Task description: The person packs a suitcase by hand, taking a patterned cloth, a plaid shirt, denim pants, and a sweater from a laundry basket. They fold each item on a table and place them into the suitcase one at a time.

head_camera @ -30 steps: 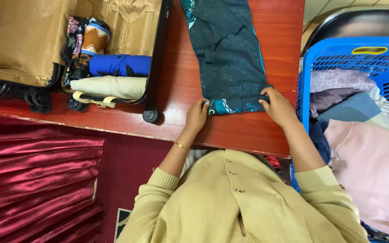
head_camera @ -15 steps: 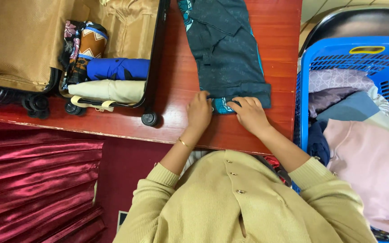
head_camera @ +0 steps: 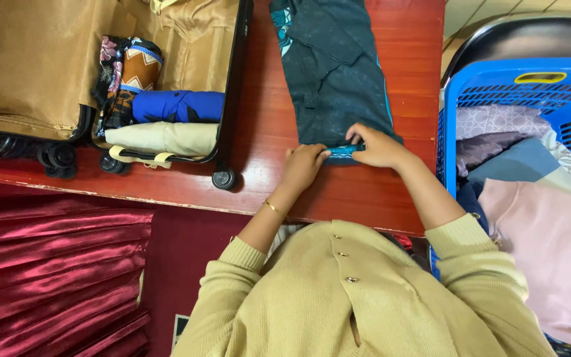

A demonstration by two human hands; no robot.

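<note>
Both the left hand (head_camera: 304, 165) and right hand (head_camera: 377, 145) pinched the near hem of the dark green garment (head_camera: 336, 73) stretched beyond the fingers on the counter (head_camera: 266, 132), which looked soft, light and limp, best taken at that edge.

garment (head_camera: 335, 73): top cut off | suitcase (head_camera: 28, 66): cropped | basket (head_camera: 517, 86): right side cropped

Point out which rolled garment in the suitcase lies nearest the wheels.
The cream roll, at the suitcase's wheel end. The blue roll and patterned roll sit farther in.
</note>
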